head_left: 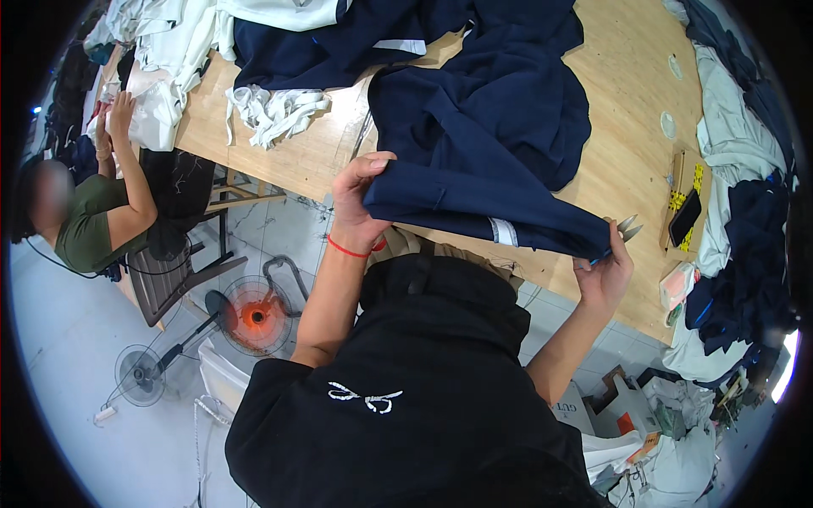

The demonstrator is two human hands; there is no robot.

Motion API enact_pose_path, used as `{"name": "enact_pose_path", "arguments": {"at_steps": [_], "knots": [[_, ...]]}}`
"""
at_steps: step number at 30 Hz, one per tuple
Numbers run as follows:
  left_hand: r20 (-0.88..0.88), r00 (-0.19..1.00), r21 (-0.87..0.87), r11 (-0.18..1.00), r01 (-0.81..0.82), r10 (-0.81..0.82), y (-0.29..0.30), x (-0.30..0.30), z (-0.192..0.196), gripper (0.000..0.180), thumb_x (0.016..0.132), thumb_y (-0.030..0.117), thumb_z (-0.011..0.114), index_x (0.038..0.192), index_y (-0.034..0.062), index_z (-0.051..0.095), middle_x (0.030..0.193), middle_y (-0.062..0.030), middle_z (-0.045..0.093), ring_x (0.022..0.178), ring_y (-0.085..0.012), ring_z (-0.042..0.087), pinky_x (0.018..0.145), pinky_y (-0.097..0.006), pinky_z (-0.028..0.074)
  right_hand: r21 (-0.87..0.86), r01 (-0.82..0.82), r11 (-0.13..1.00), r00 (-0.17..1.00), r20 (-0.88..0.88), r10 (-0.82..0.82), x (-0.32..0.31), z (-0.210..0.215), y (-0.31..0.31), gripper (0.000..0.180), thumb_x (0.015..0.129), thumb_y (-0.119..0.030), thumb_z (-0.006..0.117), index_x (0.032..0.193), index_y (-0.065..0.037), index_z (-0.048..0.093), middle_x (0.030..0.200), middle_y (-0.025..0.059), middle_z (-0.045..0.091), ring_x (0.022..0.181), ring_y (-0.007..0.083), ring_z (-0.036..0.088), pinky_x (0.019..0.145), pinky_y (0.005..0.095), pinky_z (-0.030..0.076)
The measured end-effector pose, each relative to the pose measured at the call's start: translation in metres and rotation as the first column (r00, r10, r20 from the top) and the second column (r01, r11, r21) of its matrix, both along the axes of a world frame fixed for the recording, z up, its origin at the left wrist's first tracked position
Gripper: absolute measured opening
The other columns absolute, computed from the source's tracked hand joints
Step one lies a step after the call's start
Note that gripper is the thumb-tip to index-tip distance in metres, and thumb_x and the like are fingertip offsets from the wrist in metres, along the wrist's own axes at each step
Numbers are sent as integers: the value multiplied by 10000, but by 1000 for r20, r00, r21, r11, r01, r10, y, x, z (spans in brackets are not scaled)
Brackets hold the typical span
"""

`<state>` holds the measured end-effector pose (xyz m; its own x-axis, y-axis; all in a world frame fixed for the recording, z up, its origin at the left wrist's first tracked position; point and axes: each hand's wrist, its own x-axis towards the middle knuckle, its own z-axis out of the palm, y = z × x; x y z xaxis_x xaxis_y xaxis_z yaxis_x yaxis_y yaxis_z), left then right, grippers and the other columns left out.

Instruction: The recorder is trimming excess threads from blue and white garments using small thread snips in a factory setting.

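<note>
A navy garment (483,127) runs from the wooden table toward me. Its near edge, a folded band, is held up between my hands, and a small white label (504,232) shows on it. My left hand (360,195) grips the band's left end, thumb on top. At the right end my right hand (606,275) pinches the cloth. Pointed metal blades, apparently of small scissors (629,227), stick out past the fingers of that hand; their handle is mostly hidden.
The wooden table (627,93) carries more navy cloth (313,55), white fabric strips (275,110) and a phone (684,218) on a box. Garments pile along the right edge. A co-worker (93,212) sits at left handling white cloth. Fans (254,315) stand on the floor.
</note>
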<state>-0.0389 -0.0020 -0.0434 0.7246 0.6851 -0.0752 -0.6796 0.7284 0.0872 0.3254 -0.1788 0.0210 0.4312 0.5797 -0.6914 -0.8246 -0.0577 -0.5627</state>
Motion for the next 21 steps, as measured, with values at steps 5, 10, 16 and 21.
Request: {"name": "enact_pose_path", "arguments": {"at_steps": [5, 10, 16, 21], "knots": [[63, 945, -371, 887, -275, 320, 10, 25, 4, 379, 1160, 250, 450, 1292, -26, 674, 1335, -167, 729, 1272, -291, 686, 1164, -485, 496, 61, 26, 998, 970, -242, -11, 2, -32, 6, 152, 1089, -193, 598, 1037, -77, 682, 927, 63, 734, 607, 126, 528, 461, 259, 319], [133, 929, -316, 903, -290, 345, 7, 26, -5, 395, 1168, 182, 388, 1450, -53, 534, 1540, -186, 584, 1486, -310, 503, 1277, -511, 358, 86, 90, 992, 868, -495, -36, -3, -41, 13, 146, 1095, -119, 576, 1028, -21, 660, 882, 74, 699, 592, 112, 452, 456, 221, 283], [101, 931, -328, 895, -303, 352, 8, 26, -2, 399, 1168, 177, 394, 1446, -76, 529, 1525, -213, 589, 1474, -315, 518, 1271, -504, 375, 79, 89, 993, 866, -498, -38, -3, -41, 12, 153, 1093, -113, 584, 1013, -6, 658, 891, 84, 703, 613, 110, 479, 458, 225, 283], [48, 939, -330, 893, -307, 340, 9, 31, 6, 395, 1158, 165, 407, 1451, -74, 521, 1498, -231, 603, 1442, -320, 549, 1248, -492, 413, 100, 92, 991, 877, -479, -34, -1, -36, 12, 133, 1079, -120, 613, 1019, -11, 660, 887, 83, 700, 626, 111, 499, 459, 223, 278]]}}
